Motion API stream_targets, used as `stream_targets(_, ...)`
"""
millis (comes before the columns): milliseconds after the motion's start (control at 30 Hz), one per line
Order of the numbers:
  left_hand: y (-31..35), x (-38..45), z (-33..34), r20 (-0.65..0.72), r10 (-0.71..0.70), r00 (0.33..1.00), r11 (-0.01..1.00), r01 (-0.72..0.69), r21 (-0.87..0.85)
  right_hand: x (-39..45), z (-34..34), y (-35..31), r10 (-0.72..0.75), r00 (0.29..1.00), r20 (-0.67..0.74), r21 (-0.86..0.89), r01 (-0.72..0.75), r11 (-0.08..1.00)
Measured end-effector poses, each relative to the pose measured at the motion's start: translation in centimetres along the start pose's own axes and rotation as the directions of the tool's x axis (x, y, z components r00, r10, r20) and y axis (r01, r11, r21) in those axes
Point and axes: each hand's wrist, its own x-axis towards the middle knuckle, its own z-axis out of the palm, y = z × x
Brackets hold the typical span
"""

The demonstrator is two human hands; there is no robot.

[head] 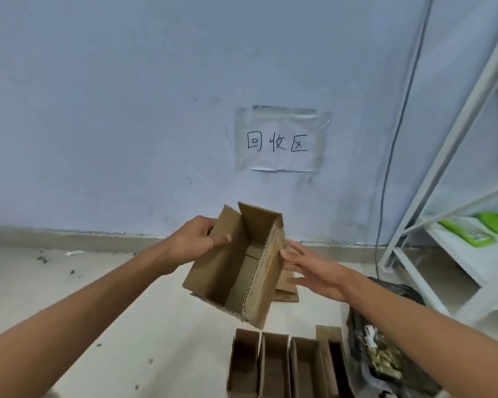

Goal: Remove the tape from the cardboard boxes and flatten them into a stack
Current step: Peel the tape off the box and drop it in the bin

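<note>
I hold a brown cardboard box (230, 265) in the air before the wall, both ends open so I see through it. My left hand (197, 239) grips its left wall, thumb on the outside and fingers behind the flap. With straight fingers, my right hand (308, 268) lies flat against the box's right wall. Flattened cardboard (286, 287) lies on the floor behind the box, mostly hidden by it. Several open boxes (285, 366) stand in a row at the bottom of the view.
A black bag (385, 340) holding scraps sits on the floor at the right. Further right stands a white metal shelf (454, 248) with green packets (477, 228). A paper sign (278, 140) is taped to the wall; a cable (397, 133) hangs beside it.
</note>
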Motion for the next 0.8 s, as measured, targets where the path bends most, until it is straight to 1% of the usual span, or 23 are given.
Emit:
stream_targets(100, 3.1, -0.3, -0.3, 0.036, 0.095, 0.995, 0.990, -0.090, -0.112, -1.3, -1.3, -1.5, -0.088, 0.988, 0.128, 0.204, 0.061, 0.977)
stream_targets(167, 4.2, -0.3, -0.1, 0.049, 0.143, 0.989, 0.975, -0.132, -0.181, -1.5, -1.8, -2.3, -0.127, 0.964, 0.232, 0.355, 0.037, 0.934)
stream_targets(233, 4.8, 0.1, 0.5, 0.060, 0.167, 0.984, 0.962, -0.149, -0.229, -1.3, -2.1, -2.9, -0.163, 0.930, 0.330, 0.469, -0.011, 0.883)
stream_targets(300, 4.8, 0.8, 0.9, 0.068, 0.168, 0.983, 0.955, -0.146, -0.260, -1.2, -2.0, -3.8, -0.190, 0.926, 0.327, 0.527, -0.012, 0.850)
stream_targets(400, 4.7, 2.1, 0.7, 0.068, 0.153, 0.986, 0.929, -0.120, -0.349, -0.1, -2.3, -5.4, -0.215, 0.952, 0.217, 0.519, 0.074, 0.851)
stream_targets(433, 4.6, 2.6, 0.4, 0.045, 0.140, 0.989, 0.912, -0.111, -0.395, 0.1, -2.7, -5.8, -0.214, 0.965, 0.153, 0.485, 0.115, 0.867)
stream_targets(467, 4.5, 3.1, 0.0, -0.005, 0.118, 0.993, 0.893, -0.109, -0.436, 0.4, -3.1, -6.2, -0.205, 0.975, 0.090, 0.435, 0.147, 0.888)
stream_targets(533, 4.1, 4.4, -0.7, -0.140, 0.071, 0.988, 0.873, -0.130, -0.470, 0.9, -4.1, -6.6, -0.199, 0.980, -0.010, 0.303, 0.192, 0.933)
stream_targets(600, 3.8, 5.4, -1.0, -0.239, 0.074, 0.968, 0.892, -0.171, -0.419, 1.2, -4.5, -6.7, -0.239, 0.971, -0.029, 0.101, 0.241, 0.965)
stream_targets(633, 3.5, 5.7, -0.9, -0.263, 0.095, 0.960, 0.903, -0.194, -0.384, 1.3, -4.6, -6.5, -0.258, 0.966, -0.031, -0.017, 0.257, 0.966)
stream_targets(700, 3.1, 6.1, -0.6, -0.266, 0.161, 0.950, 0.920, -0.242, -0.307, 1.4, -4.3, -6.1, -0.314, 0.947, -0.070, -0.253, 0.288, 0.924)
stream_targets(733, 2.9, 6.2, -0.4, -0.246, 0.209, 0.946, 0.936, -0.267, -0.230, 1.5, -4.2, -5.8, -0.346, 0.934, -0.092, -0.349, 0.295, 0.889)
stream_targets(800, 2.7, 6.0, 0.2, -0.146, 0.284, 0.948, 0.958, -0.286, 0.006, 1.5, -3.7, -5.4, -0.386, 0.919, -0.082, -0.455, 0.311, 0.835)
